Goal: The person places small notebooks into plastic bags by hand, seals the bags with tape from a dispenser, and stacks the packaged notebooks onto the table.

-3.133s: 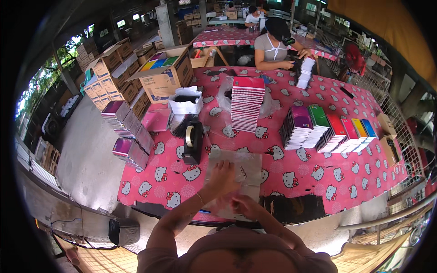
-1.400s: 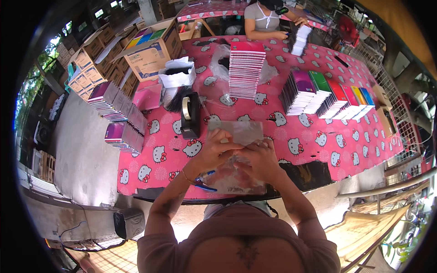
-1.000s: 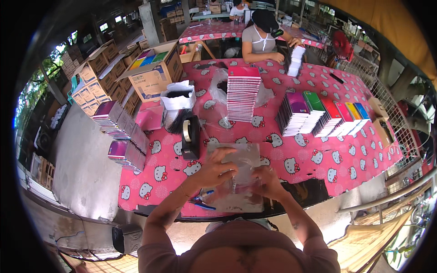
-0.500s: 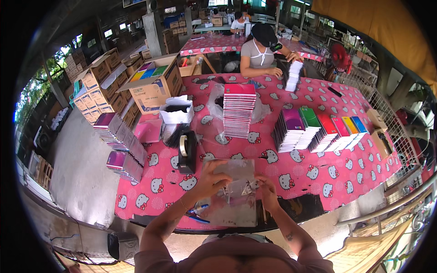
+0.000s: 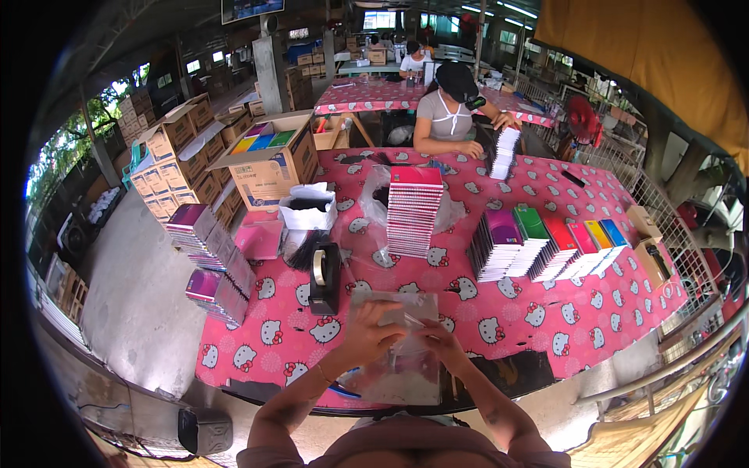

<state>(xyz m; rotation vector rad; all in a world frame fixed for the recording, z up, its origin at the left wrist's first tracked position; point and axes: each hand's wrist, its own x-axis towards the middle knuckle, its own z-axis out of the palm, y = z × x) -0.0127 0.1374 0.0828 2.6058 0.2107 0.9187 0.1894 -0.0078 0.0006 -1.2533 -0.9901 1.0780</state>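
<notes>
My left hand (image 5: 373,334) is over the left part of a flat grey board (image 5: 415,384) at the table's near edge. Its fingers are bent, with a gap between fingertips and thumb. My right hand (image 5: 441,342) pinches a thin clear plastic piece (image 5: 413,318) above the board's right side. Glare and the hands hide the plastic's full outline. Just beyond my left hand stands a black tape dispenser (image 5: 325,285) with a roll in it. A blue-handled tool (image 5: 343,390) lies partly under my left wrist.
A tall stack of red-covered notebooks (image 5: 413,214) stands mid-table. More notebook stacks, purple (image 5: 499,242) through blue, are at right; others (image 5: 217,288) stand at the left edge. An open carton (image 5: 273,168) holds notebooks. Across the table, a co-worker (image 5: 449,117) handles a stack (image 5: 505,152).
My right hand has moved left and inward, closer to my left hand. The clear plastic has shifted between them. The whole view has tilted slightly upward.
</notes>
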